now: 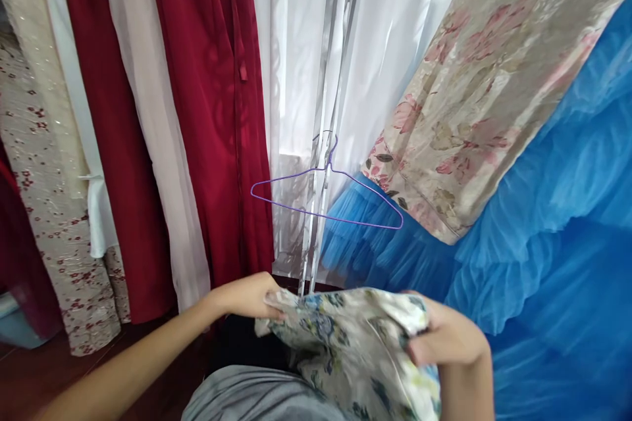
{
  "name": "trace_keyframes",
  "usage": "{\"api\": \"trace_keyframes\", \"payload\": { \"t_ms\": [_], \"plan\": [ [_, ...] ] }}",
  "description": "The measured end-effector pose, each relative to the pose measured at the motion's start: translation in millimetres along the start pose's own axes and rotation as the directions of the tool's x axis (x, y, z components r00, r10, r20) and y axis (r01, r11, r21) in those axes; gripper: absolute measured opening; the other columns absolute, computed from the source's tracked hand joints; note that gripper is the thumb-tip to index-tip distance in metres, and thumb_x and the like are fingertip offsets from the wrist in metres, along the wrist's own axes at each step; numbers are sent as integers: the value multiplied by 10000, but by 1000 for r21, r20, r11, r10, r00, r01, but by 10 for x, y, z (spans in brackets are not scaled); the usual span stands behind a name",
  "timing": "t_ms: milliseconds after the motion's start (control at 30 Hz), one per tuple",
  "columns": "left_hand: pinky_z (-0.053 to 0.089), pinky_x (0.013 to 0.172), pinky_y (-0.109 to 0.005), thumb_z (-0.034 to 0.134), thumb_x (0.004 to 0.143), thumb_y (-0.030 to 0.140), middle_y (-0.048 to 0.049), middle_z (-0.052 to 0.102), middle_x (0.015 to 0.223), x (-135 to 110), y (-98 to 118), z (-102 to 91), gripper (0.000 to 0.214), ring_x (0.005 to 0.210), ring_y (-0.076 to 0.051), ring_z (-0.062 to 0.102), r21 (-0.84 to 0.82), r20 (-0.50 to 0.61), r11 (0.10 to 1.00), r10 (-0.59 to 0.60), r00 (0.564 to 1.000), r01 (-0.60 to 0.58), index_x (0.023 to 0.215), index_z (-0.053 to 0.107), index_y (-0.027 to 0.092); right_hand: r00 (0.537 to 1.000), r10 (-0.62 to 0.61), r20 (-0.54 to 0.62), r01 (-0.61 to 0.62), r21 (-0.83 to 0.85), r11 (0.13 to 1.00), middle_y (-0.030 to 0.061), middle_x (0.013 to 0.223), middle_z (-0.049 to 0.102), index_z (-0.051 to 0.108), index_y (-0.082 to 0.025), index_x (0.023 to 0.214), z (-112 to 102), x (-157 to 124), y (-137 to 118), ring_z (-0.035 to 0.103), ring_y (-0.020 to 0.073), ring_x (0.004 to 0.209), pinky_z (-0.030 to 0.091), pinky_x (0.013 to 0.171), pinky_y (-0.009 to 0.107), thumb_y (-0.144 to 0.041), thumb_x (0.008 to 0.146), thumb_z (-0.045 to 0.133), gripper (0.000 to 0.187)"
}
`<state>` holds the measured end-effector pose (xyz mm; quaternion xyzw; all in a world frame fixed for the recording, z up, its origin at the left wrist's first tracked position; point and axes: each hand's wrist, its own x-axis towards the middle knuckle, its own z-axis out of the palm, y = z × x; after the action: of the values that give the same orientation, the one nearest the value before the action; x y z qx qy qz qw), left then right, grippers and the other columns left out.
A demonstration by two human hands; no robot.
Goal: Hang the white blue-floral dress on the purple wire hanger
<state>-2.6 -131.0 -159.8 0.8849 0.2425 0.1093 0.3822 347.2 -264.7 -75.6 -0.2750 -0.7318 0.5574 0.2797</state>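
My left hand [249, 296] and my right hand [447, 339] both grip a white cloth with a blue and green flower print [350, 342], held bunched low in front of me. Each hand pinches one side of its top edge. Straight above it, a thin purple wire hanger [326, 200] hangs empty from a silvery strip [320, 164] among the hanging clothes.
Dark red garments [212, 112], white and cream ones [148, 118] and a beige dotted one [44, 210] hang at the left. White sheer fabric [385, 46] hangs at centre. A beige rose-print cloth [494, 92] and a blue tulle skirt [557, 243] fill the right. Dark wooden floor [29, 375] lies below.
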Motion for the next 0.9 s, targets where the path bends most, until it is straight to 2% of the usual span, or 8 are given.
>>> {"api": "trace_keyframes", "payload": {
  "t_ms": [67, 133, 267, 367, 467, 533, 700, 900],
  "plan": [
    [419, 601, -215, 800, 749, 437, 9, 607, 623, -112, -149, -362, 307, 586, -123, 525, 96, -112, 995, 33, 993, -22, 677, 696, 157, 992, 98, -85, -115, -220, 969, -13, 602, 514, 655, -150, 696, -234, 273, -181, 414, 115, 561, 348, 519, 238, -506, 775, 783, 387],
    [466, 676, -238, 792, 750, 425, -20, 684, 712, -157, -244, -775, 253, 663, -165, 601, 173, -211, 985, 53, 976, -16, 745, 736, 178, 963, 88, -256, -176, -345, 922, -4, 628, 553, 677, -157, 705, -464, 616, -245, 425, 129, 587, 348, 530, 249, -449, 766, 781, 316],
    [503, 849, -302, 725, 803, 455, -59, 769, 993, -83, -263, -1564, 301, 909, -251, 689, 259, -349, 961, 1, 937, 96, 989, 780, 225, 843, -68, -534, -151, -357, 922, 19, 750, 647, 734, -154, 963, -799, 1243, -66, 503, 148, 634, 394, 588, 260, -377, 710, 782, 341],
    [504, 838, -297, 720, 791, 494, -59, 774, 1017, -2, -175, -1940, 376, 945, -267, 696, 272, -413, 954, 1, 911, 122, 1035, 778, 213, 774, -94, -627, -202, -384, 901, 14, 707, 638, 740, -133, 972, -892, 1460, 146, 498, 145, 601, 384, 572, 264, -380, 728, 748, 348],
    [491, 801, -281, 696, 816, 524, -49, 769, 901, 17, -70, -2050, 353, 854, -241, 691, 339, -401, 936, 54, 914, 93, 943, 782, 206, 769, -114, -629, -267, -477, 837, -8, 572, 534, 688, -145, 721, -878, 1463, 291, 430, 137, 551, 324, 538, 273, -418, 800, 653, 286],
    [461, 904, -314, 653, 868, 523, -39, 757, 827, 4, -25, -1994, 323, 803, -216, 671, 475, -336, 877, 107, 936, 70, 858, 774, 223, 739, -167, -653, -283, -525, 802, -18, 553, 497, 617, -171, 650, -852, 1404, 347, 410, 136, 550, 301, 541, 274, -438, 834, 607, 325],
    [282, 1116, -413, 560, 970, 486, -61, 778, 1030, -47, -40, -1760, 306, 1059, -242, 642, 733, -245, 680, 269, 931, -3, 981, 785, 278, 710, -275, -648, -264, -607, 749, 5, 655, 598, 622, -184, 731, -835, 1261, 395, 499, 164, 638, 328, 596, 268, -425, 875, 585, 283],
    [328, 1079, -411, 511, 995, 485, -53, 778, 1071, -77, -75, -1836, 345, 1100, -250, 622, 713, -276, 700, 250, 928, 23, 1048, 782, 278, 719, -251, -649, -243, -571, 784, 24, 734, 653, 674, -180, 826, -797, 1232, 381, 536, 180, 679, 362, 620, 266, -490, 893, 593, 327]
  ]
}}
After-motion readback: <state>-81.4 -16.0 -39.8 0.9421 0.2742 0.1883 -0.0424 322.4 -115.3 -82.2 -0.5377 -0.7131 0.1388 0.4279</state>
